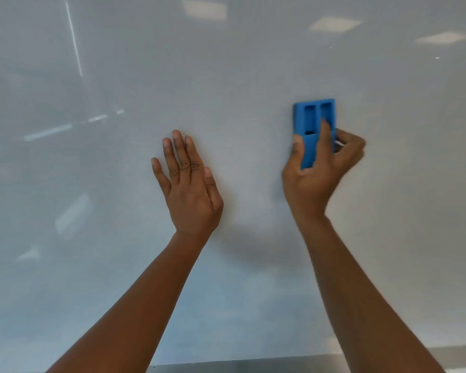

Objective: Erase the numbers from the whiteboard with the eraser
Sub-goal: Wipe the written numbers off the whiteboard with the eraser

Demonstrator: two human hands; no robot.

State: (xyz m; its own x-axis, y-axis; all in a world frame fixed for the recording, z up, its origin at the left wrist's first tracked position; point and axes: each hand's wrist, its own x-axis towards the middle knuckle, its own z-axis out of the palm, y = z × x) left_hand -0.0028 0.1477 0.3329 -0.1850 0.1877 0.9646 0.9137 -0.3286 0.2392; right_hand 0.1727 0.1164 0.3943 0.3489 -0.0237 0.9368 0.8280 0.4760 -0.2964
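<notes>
Surface: glossy white whiteboard (226,76), filling nearly the whole frame, upright, seen close. Its sheen carries pale reflections: rectangular ceiling light panels (334,24) along the upper right of the frame, a thin bright vertical streak (74,39) at upper left, and fainter slanted bars at mid left. A soft grey shadow (253,251) lies on the board between the two forearms, lower centre. Along the bottom edge of the frame runs a narrow grey metal strip (253,366), the board's lower border. The room itself shows only as these blurred reflections; nothing further of it can be made out. Both forearms are cut off by the bottom edge of the frame. Writing on the board: none legible in this view. Task item: blue rectangular plastic eraser (314,122), right of centre, standing long side upright, flat against the board; its back shows two tall recessed slots side by side in the upper half and a solid lower half. The lower portion is covered by the right hand (320,170), which grips it with thumb on the left edge, one finger laid up the back between the slots, remaining fingers curled round the right edge. The left hand (189,184), centre frame, well apart from the eraser, rests palm-first toward the board, fingers straight and close together, thumb slightly out; whether the palm touches fully cannot be told.
</notes>
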